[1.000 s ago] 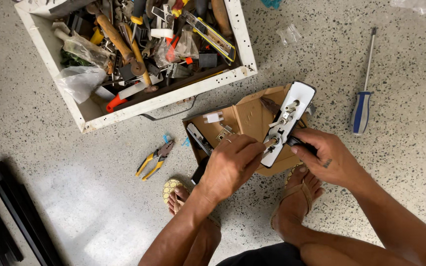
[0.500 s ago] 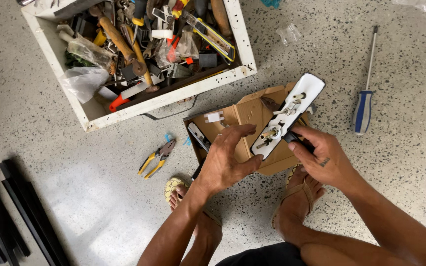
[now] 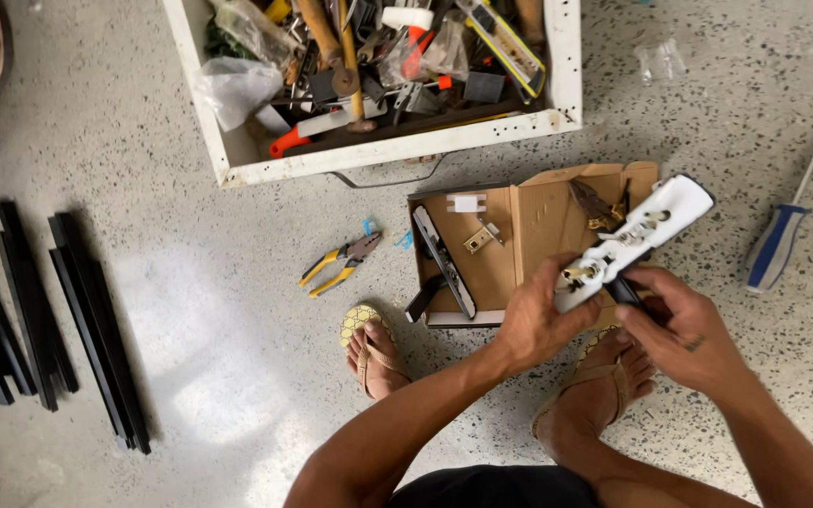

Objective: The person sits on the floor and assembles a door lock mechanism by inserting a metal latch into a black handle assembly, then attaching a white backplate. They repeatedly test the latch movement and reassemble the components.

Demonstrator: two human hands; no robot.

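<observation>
Your left hand is wrapped around the lower end of a long white plate with brass fittings on it, fingers curled shut on it. Your right hand sits just beside it, fingers closed around a dark tool handle that pokes up against the underside of the plate. The plate is tilted, upper end pointing up and to the right, held over an opened cardboard box lying flat on the speckled floor.

In the box there's a black strip and a small brass bit. Left of the box you've got yellow-handled pliers on the floor. Off to the right, well apart, lies a blue-handled screwdriver. Above it all is a white crate jammed with tools. Black bars lie in a bunch at far left. Your sandalled feet sit right below the box.
</observation>
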